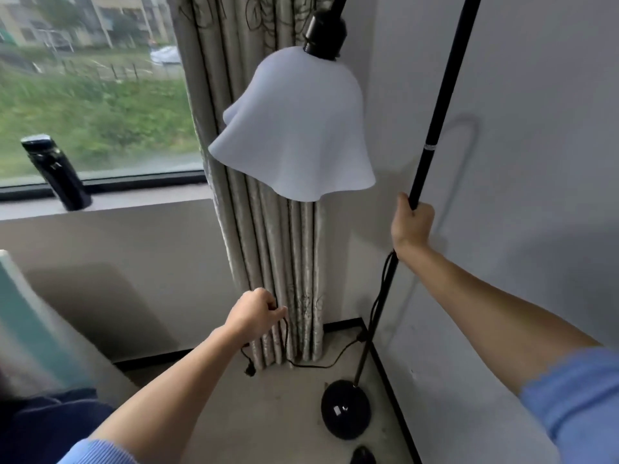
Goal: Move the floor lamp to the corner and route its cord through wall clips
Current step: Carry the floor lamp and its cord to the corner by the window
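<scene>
Gripping floor lamp pole (422,169), right hand (411,222) grip clamped; left hand (256,313) grip clamped on black cord (287,339); round base (345,408) on floor near corner.

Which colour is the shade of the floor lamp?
The lamp shade is white, seen clearly in the head view.

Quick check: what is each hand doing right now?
Left hand: closed on the black cord.
Right hand: closed around the lamp pole.
</scene>
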Available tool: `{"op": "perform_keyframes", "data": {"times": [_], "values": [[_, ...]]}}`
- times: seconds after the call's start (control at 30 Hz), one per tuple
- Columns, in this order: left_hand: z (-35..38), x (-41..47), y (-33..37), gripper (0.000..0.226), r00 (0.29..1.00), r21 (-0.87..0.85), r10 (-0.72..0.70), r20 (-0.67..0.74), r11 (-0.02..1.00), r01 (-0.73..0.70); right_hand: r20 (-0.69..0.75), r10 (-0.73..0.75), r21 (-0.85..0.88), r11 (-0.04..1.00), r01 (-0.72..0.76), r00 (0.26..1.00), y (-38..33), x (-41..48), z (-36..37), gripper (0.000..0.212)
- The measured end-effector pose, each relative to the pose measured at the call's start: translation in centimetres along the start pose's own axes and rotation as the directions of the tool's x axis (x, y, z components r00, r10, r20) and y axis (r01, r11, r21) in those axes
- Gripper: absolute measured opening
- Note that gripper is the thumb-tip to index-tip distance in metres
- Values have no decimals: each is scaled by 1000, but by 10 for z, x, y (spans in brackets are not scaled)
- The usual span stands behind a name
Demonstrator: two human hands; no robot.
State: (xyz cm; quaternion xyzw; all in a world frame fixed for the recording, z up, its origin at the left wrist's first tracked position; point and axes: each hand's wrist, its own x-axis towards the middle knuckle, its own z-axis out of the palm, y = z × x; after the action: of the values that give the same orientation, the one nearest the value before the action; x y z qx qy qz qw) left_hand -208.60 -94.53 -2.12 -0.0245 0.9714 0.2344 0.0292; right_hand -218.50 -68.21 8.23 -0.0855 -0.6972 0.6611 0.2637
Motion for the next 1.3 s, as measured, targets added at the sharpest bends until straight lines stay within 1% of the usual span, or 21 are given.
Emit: {"op": "perform_keyframes", "data": {"times": [0.17,0.27,0.43,0.57,0.67,0.87,1.0,1.1,1.17,1.3], "values": [[8,85,7,51,999,52,-43,9,998,43,67,32,81,996,-38,997,45,75,47,50],[16,125,10,50,998,63,-63,4,996,63,116,29,91,995,-40,993,62,112,74,52],[22,167,16,49,994,60,-100,45,993,97,167,41,101,993,-58,985,81,155,109,52],[15,195,18,44,993,44,-107,48,994,105,159,66,78,994,-79,985,89,181,125,53],[10,209,17,47,994,5,-102,43,995,102,156,88,78,992,-101,984,100,192,134,53],[13,223,11,49,994,34,-96,52,995,94,185,109,68,990,-123,977,118,202,148,54],[20,227,9,48,991,16,-112,70,994,111,231,150,80,982,-172,961,121,209,160,52],[24,228,6,47,988,14,-124,97,992,123,258,186,57,977,-207,948,123,213,169,51],[25,230,3,47,986,36,-118,121,993,114,275,181,25,980,-196,944,126,213,172,48],[24,240,-4,48,981,37,-81,179,996,75,346,122,-104,990,-91,930,141,205,165,50]]}}
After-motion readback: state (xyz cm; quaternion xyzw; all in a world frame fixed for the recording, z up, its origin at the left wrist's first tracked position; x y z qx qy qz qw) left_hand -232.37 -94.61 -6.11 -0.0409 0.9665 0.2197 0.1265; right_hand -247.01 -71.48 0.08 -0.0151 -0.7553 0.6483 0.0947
